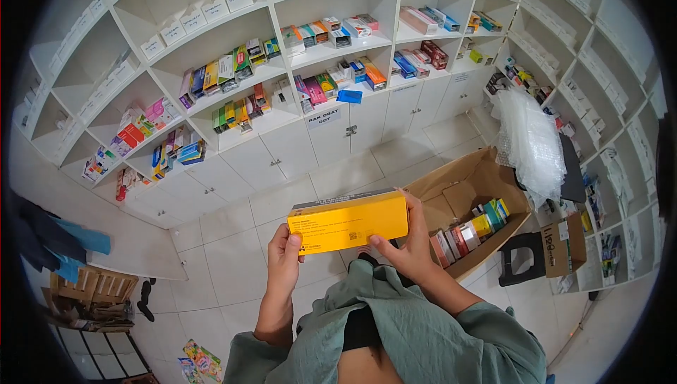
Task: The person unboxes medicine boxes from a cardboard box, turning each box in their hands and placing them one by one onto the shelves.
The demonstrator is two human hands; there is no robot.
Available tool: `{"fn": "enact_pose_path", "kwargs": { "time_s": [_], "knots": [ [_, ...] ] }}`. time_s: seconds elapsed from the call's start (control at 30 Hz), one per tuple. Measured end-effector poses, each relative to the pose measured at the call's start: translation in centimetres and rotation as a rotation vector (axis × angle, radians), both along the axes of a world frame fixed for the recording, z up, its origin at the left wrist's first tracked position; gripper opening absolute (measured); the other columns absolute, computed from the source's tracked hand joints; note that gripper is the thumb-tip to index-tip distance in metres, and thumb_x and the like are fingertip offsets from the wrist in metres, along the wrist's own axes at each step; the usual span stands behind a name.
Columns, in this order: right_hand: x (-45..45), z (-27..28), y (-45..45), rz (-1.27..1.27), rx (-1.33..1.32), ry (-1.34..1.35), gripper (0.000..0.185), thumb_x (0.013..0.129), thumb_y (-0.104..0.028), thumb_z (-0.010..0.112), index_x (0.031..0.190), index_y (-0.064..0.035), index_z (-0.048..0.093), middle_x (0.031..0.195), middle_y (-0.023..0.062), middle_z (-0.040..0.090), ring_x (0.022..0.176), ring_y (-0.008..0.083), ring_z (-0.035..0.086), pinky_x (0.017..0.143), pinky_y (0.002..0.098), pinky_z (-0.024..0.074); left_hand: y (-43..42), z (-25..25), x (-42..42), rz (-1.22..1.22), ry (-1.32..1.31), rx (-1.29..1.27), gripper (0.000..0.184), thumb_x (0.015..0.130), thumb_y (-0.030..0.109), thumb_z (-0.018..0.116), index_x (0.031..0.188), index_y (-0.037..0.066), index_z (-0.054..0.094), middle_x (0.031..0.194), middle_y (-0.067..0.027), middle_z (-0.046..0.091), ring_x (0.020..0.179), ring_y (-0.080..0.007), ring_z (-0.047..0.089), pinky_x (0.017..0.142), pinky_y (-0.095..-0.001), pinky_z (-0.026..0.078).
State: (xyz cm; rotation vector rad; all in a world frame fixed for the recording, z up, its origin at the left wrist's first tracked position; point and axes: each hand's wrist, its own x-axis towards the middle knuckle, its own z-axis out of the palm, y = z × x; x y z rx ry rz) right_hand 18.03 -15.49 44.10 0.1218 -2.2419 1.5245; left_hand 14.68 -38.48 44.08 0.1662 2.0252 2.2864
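Observation:
A yellow medicine box (331,223) with a dark top face is held level in front of my body, its printed side turned up toward me. My left hand (283,248) grips its left end, thumb on the front face. Around the right end is my right hand (412,243), with the thumb at the lower edge and the fingers over the top corner. Beside my right forearm stands an open cardboard carton (504,232) with several medicine boxes (465,237) lined up inside it.
White shelves (338,52) with many medicine boxes curve around the room, above closed cupboards (257,162). At the right are a roll of bubble wrap (532,148), a black stool (522,260) and a smaller carton (564,243). A wooden crate (95,285) stands at the lower left.

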Motion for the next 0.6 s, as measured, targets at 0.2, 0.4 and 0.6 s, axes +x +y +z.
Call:
{"fn": "enact_pose_path", "kwargs": {
  "time_s": [0.2,0.4,0.6],
  "knots": [
    [0.1,0.1,-0.2,0.015,0.008,0.013,0.077,0.070,-0.026,0.074,0.131,0.0001,0.035,0.115,0.0149,0.047,0.103,0.0260,0.047,0.090,0.0381,0.0345,-0.5,-0.2,0.6,0.015,0.001,-0.006,0.046,0.092,0.046,0.051,0.100,0.002,0.056,0.076,0.0012,0.055,0.061,-0.0025,0.043,0.050,-0.0176,0.034],
    [0.4,-0.1,-0.3,0.030,0.011,0.027,0.076,0.071,-0.026,0.074,0.131,-0.0001,0.035,0.115,0.0148,0.047,0.102,0.0261,0.048,0.090,0.0380,0.0344,-0.8,-0.2,1.1,0.030,-0.010,-0.002,0.046,0.092,0.046,0.051,0.103,0.001,0.055,0.078,0.0011,0.056,0.061,-0.0023,0.043,0.050,-0.0176,0.034],
    [0.6,-0.2,-0.2,0.036,0.009,0.025,0.076,0.071,-0.026,0.074,0.131,0.0002,0.035,0.115,0.0151,0.047,0.102,0.0261,0.048,0.090,0.0381,0.0355,-0.8,-0.3,1.4,0.024,-0.003,-0.004,0.043,0.093,0.043,0.051,0.103,0.002,0.056,0.078,0.0014,0.056,0.061,-0.0019,0.043,0.050,-0.0173,0.034]
  ]
}}
